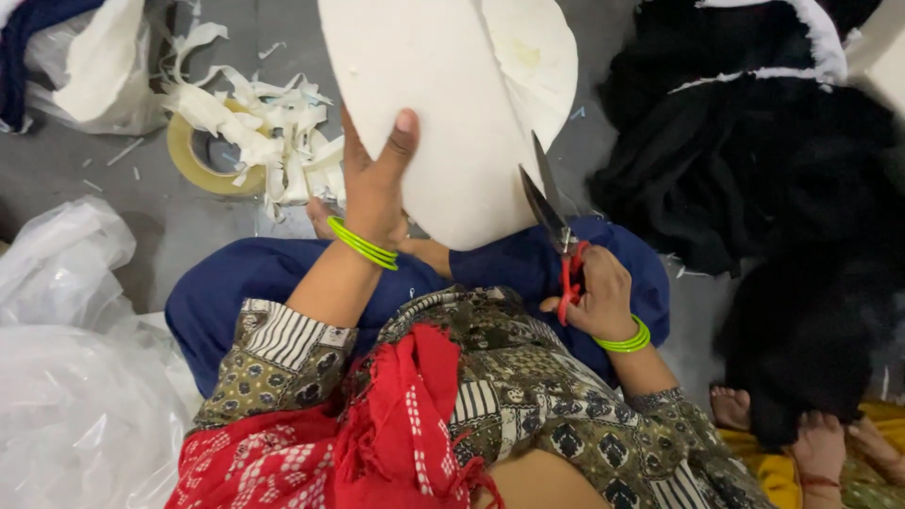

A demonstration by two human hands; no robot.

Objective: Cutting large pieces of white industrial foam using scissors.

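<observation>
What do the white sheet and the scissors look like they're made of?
White sheet: seemingly stiff foam or felt-like board, matte, holding its shape in the left hand. Scissors in the right hand: dark metal blades, glossy red handles, probably plastic.

We see soft, even light from overhead, with faint shadows on the grey floor [189, 226]. The black cloth [754, 160] on the right loses detail; the picture stays sharp, without glare.

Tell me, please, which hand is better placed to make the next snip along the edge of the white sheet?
The right hand. It holds the red-handled scissors with blades open at the lower edge of the white sheet. The left hand is busy gripping the sheet, thumb on top, steadying it.
</observation>
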